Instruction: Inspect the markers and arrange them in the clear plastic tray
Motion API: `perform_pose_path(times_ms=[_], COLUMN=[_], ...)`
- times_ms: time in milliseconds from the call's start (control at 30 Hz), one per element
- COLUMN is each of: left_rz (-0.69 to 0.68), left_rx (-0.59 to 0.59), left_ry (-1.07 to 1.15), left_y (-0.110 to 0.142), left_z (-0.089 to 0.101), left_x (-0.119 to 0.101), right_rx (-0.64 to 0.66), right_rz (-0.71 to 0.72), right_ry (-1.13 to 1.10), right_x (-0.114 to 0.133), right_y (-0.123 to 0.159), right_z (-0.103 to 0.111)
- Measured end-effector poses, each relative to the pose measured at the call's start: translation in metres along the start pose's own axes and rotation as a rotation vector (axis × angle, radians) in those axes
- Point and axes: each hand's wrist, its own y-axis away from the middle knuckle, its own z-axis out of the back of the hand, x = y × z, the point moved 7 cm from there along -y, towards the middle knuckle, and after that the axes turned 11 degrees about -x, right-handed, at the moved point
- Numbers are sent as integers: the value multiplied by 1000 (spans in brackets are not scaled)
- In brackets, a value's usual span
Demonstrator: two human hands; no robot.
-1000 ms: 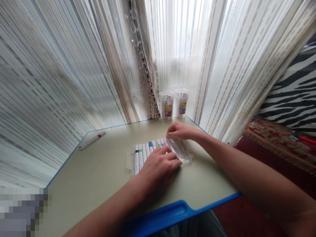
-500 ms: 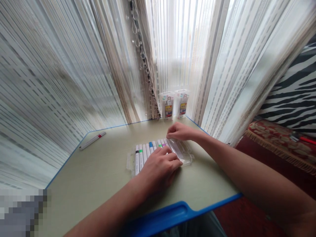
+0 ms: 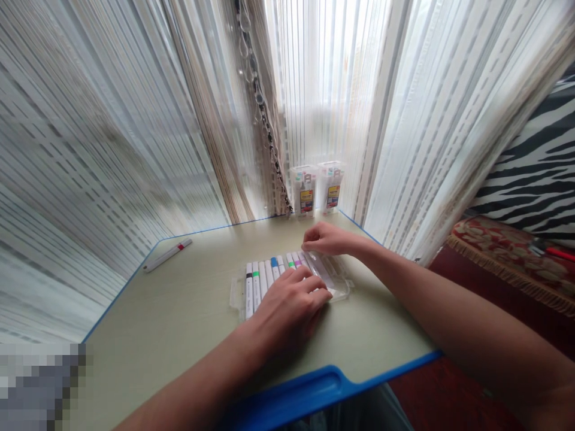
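A clear plastic marker case [image 3: 342, 292] lies on the table in front of me, with a row of white markers [image 3: 257, 290] in it. Black, green, blue and purple bands show on several of them. My left hand [image 3: 291, 299] is bent over the near part of the row, its fingers curled at the case's near side. Its thumb and what lies beneath the palm are hidden. At the far side, my right hand [image 3: 324, 238] is closed, fingertips pinched at the case edge by the marker ends. Whether it grips the case or a marker there is unclear.
A single white marker with a red band [image 3: 168, 255] lies at the table's left edge. Two upright clear boxes [image 3: 305, 191] with labels stand at the back, before string curtains [image 3: 323, 90]. The table [image 3: 179, 323] has a blue rim and a tray-like recess in front.
Almost nothing differs. Both hands stay at the marker case, the right fingertips shifted very slightly left; the view has tilted a touch.
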Motion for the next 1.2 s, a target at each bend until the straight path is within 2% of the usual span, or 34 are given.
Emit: perform_pose_path(times_ms=[1200], left_rz=[-6], left_rx=[6], left_ry=[-92], left_y=[0], left_z=[1], left_x=[0], right_rx=[28], right_rz=[-11], right_ry=[15], right_x=[1], right_y=[1], right_z=[0])
